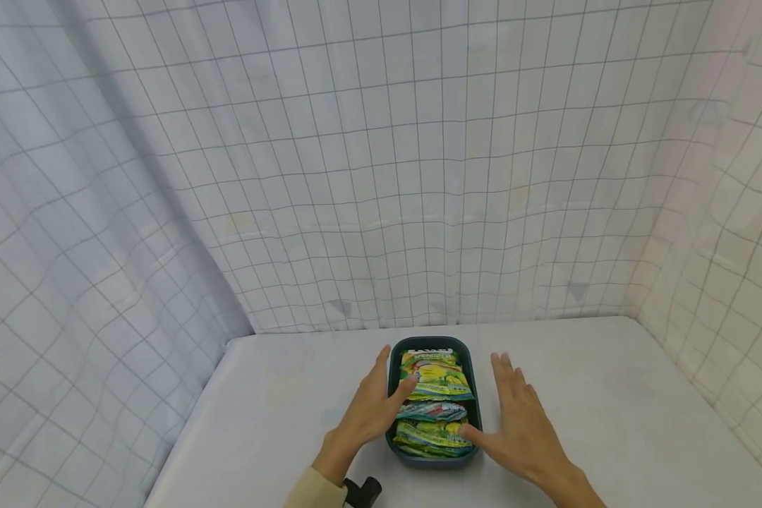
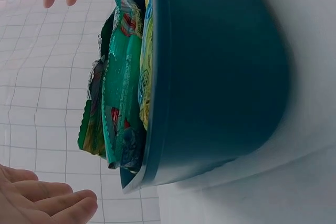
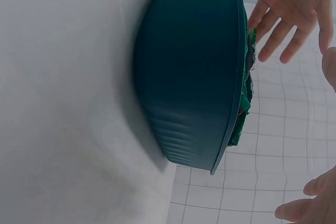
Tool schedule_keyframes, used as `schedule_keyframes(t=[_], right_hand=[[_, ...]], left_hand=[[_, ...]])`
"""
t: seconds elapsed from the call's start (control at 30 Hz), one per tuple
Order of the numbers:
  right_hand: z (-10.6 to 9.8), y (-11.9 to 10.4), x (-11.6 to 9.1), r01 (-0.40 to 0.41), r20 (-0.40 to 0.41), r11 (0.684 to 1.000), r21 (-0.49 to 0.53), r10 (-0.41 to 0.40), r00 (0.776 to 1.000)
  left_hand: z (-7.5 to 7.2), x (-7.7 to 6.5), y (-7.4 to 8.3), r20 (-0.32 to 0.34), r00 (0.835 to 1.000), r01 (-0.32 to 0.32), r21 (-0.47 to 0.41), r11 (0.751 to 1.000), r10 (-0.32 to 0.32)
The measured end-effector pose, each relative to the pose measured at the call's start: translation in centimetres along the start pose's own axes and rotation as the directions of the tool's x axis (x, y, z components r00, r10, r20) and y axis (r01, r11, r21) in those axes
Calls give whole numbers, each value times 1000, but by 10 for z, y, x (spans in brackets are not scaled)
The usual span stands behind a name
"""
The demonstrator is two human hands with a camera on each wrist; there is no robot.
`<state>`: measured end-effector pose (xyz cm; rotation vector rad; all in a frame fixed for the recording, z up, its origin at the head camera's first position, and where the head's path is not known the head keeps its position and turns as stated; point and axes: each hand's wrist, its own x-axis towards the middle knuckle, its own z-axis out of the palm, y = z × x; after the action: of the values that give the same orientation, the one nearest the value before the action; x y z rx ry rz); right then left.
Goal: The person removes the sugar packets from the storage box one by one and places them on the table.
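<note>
A dark teal plastic tub [image 1: 433,462] stands on the white surface, filled with shiny snack packets. One yellow-green packet [image 1: 441,384] lies toward the far end, a teal, red and white packet [image 1: 432,410] shows in the middle, and another yellow-green packet [image 1: 428,434] is at the near end. My left hand [image 1: 367,413] hovers at the tub's left side, fingers extended and thumb over the rim. On the right side, my right hand [image 1: 522,432] is spread, its thumb reaching across the near right corner. Neither hand holds anything. Packets rise above the tub wall [image 2: 220,66] in the left wrist view.
The table [image 1: 279,409] is covered in white. Grid-patterned white curtains [image 1: 381,176] hang behind it and along both sides. A black device [image 1: 363,492] sits at my left wrist, beside a beige sleeve [image 1: 314,490].
</note>
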<state>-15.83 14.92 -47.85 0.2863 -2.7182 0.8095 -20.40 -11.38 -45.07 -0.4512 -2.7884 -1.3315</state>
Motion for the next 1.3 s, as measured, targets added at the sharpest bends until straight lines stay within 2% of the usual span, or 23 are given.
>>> schedule_keyframes(t=[0.23, 0.5, 0.77, 1.0, 1.3], right_hand=[[9, -2, -2, 5, -2, 1000, 1, -5, 1000], [21, -4, -3, 6, 21, 999, 51, -7, 1000], [31, -3, -5, 18, 56, 999, 50, -21, 998], [38, -2, -9, 27, 109, 997, 69, -34, 993], [44, -1, -8, 3, 156, 998, 58, -12, 988]], left_hand=[[7, 5, -3, 11, 1000, -17, -63, 998, 18], [10, 10, -7, -16, 1000, 6, -106, 994, -7], [18, 14, -9, 10, 1000, 21, -164, 986, -20], [26, 16, -12, -8, 999, 34, -119, 992, -35], [28, 25, -7, 40, 997, 69, -12, 998, -69]])
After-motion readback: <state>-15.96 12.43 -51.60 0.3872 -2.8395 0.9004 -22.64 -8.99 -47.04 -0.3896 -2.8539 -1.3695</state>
